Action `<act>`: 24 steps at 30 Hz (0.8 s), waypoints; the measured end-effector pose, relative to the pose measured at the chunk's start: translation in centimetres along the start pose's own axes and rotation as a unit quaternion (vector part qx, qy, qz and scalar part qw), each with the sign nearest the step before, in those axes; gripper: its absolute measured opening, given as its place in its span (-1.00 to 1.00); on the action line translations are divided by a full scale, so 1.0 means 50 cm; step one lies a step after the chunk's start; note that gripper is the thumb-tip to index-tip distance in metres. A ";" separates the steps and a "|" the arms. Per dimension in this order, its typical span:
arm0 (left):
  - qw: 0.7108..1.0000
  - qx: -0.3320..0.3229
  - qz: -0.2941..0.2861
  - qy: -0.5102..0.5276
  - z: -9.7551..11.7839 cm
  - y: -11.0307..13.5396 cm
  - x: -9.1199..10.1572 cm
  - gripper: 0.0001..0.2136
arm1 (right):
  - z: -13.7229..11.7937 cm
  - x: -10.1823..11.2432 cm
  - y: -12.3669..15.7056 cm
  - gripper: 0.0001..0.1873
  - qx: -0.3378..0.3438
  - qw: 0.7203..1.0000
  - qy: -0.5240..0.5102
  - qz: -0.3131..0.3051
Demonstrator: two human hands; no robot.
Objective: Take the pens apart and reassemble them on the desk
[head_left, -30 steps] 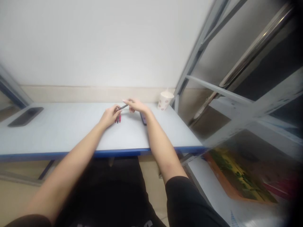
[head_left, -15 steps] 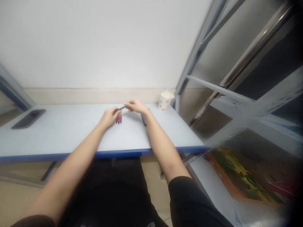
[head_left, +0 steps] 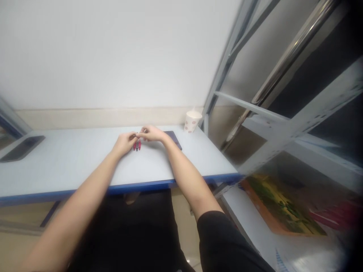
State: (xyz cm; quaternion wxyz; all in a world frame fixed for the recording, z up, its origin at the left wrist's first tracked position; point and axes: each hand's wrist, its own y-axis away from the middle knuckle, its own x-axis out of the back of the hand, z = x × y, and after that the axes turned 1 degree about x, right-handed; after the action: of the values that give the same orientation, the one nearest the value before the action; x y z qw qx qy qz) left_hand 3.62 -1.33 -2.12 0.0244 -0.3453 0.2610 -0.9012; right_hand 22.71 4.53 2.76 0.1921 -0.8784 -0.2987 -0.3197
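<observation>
My left hand (head_left: 124,142) is over the table with its fingers pinched on a slim dark pen (head_left: 136,135), mostly hidden by the fingers. Coming in from the other side, my right hand (head_left: 152,133) is closed on it too, and the fingertips of both hands nearly meet. Just below the fingers, two red pens (head_left: 139,145) and a black pen (head_left: 137,146) lie side by side on the tabletop, with their upper parts covered by my hands.
A white paper cup (head_left: 193,121) with reddish spots stands at the back right of the table (head_left: 85,162). A dark flat tablet-like object (head_left: 173,139) lies behind my right wrist. Another dark flat device (head_left: 22,148) is at the left. Metal shelving (head_left: 255,109) rises on the right.
My hands have come closer together, so less of the dark pen shows between them. The camera view has shifted slightly, and more of the dark flat object beside my right wrist is visible.
</observation>
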 end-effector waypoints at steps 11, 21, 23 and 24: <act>0.999 0.006 -0.016 -0.034 -0.015 -0.003 0.003 -0.68 | -0.012 0.009 0.015 -0.64 -0.020 0.999 -0.044 -0.009; 0.991 -0.030 0.032 -0.123 -0.008 -0.002 0.002 -0.68 | -0.023 0.028 0.021 -0.58 0.024 0.999 0.008 -0.032; 0.989 -0.033 0.033 -0.139 -0.010 -0.003 0.001 -0.69 | -0.023 0.027 0.016 -0.49 0.018 0.999 0.036 -0.028; 0.988 -0.034 0.037 -0.145 -0.011 -0.003 0.001 -0.70 | -0.022 0.026 0.014 -0.48 0.015 0.999 0.036 -0.028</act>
State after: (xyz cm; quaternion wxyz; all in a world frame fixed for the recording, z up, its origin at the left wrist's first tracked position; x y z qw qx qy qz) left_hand 3.25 -0.98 -2.35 0.0835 -0.4632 0.2977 -0.8305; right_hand 23.45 3.96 4.34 0.2069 -0.8547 -0.3205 -0.3521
